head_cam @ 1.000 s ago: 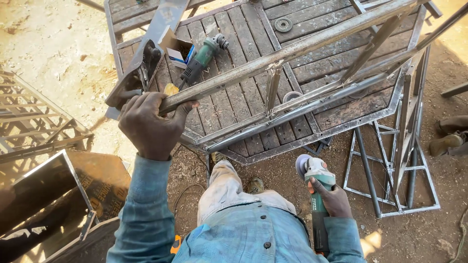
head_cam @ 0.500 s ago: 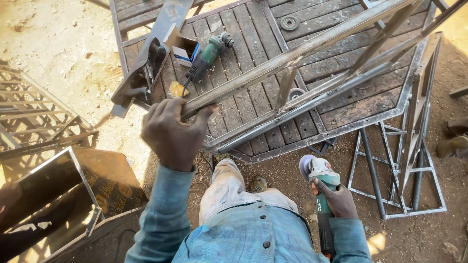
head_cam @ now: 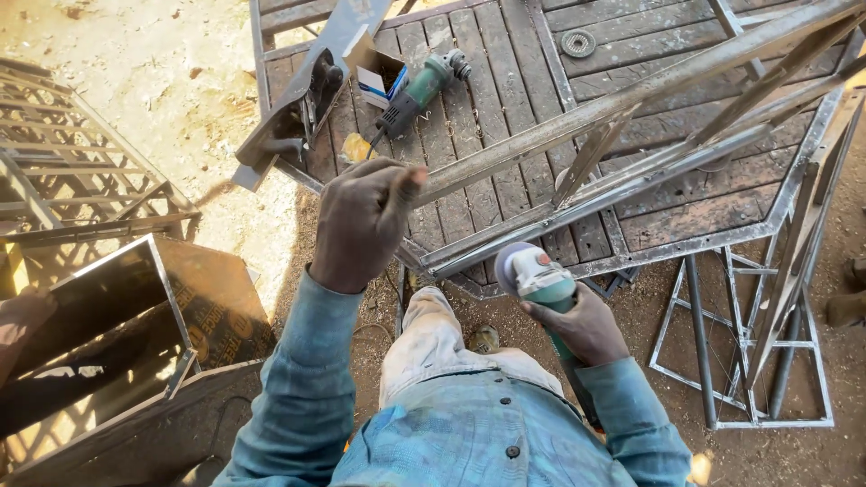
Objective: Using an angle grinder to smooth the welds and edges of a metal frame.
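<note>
item: steel frame bar [head_cam: 577, 122], long axis lower left to upper right; our left hand [head_cam: 361, 225] grips its near end, our right hand [head_cam: 582, 325] holds a green grinder [head_cam: 541, 280] just below.

Low sunlight falls across bare sandy ground [head_cam: 162, 72], a slatted metal worktable [head_cam: 686, 171] and a welded grille [head_cam: 81, 171].

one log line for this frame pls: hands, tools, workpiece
left hand: grip on end of steel bar | right hand: holds green grinder by frame edge | second grinder: lying on table
</note>
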